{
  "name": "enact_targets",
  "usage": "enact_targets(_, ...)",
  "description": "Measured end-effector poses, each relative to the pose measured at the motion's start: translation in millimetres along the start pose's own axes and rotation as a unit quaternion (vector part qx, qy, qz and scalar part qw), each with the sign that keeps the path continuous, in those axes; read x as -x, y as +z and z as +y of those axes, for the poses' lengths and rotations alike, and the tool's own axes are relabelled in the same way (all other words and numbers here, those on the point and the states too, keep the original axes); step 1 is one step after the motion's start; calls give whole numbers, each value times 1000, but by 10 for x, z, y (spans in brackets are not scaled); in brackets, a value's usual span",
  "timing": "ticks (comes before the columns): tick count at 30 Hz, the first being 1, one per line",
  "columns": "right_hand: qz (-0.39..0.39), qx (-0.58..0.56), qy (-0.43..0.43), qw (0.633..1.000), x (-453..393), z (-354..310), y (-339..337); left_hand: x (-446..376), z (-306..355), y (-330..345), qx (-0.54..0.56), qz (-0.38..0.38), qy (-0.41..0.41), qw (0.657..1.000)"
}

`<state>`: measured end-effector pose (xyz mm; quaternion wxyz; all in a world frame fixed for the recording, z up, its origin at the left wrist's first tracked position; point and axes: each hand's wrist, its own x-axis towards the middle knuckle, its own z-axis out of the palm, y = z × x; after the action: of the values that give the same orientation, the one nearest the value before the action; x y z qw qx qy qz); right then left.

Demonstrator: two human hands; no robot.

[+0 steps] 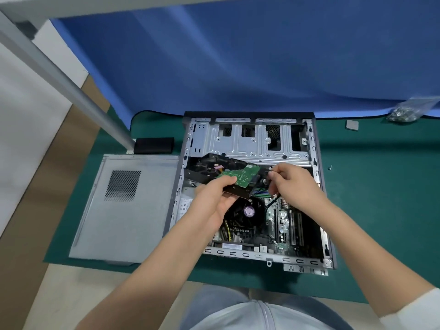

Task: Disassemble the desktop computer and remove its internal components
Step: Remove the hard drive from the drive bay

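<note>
You hold one drive (221,171) tilted above the open case (317,177), circuit board up, its long axis running left to right with the connector end toward your right. Your left hand (215,198) grips its near edge from below, fingers curled; your right hand (291,184) pinches a cable (271,203) at that end. One panel (123,208) lies flat left of the case.

Electronics repair workbench: green mat (371,186), blue partition (238,63), screw bag (402,113).

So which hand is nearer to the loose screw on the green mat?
Right. The right hand pinches a cable connector just left of the screw; the left hand holds the hard drive, farther left.
</note>
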<state>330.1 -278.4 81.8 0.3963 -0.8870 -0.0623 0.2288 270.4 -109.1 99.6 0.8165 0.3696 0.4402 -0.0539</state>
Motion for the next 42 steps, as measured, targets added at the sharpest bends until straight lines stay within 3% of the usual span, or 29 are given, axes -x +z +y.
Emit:
enact_targets(7, -2, -161, 71, 984, -287, -101, 118, -372, 233, 50, -110, -10, 56, 992)
enact_targets(13, 27, -154, 105, 982, -551, -46, 183, -655, 233, 84, -220, 35, 87, 971)
enact_targets(16, 51, -136, 102, 984, -648, -50, 153, -689, 335, 31, -407, 23, 142, 902)
enact_targets(19, 43, -110, 111, 987, -743, -71, 93, -697, 477, -3, -586, 70, 254, 766)
enact_targets(21, 29, -107, 117, 987, -794, -75, 54, -774, 591, -5, -643, 61, 346, 680)
enact_targets(26, -23, -89, 110, 990, -864, -105, 25, -1098, 598, 318, -701, -57, 478, 527)
enact_targets(30, -50, -136, 101, 984, -870, -12, 2, -1311, 375, 547, -721, -109, 492, 476)
enact_targets(35, -107, -162, 115, 974, -891, 38, -2, -1420, 240, 612, -755, -85, 502, 414)
enact_targets(39, -119, -103, 142, 977, -1047, -5, -165, -1407, 157, 636, -771, -40, 485, 412)
enact_targets(42, -75, -51, 139, 986, -1038, -23, -112, -1415, 117, 683, -781, -19, 464, 417)
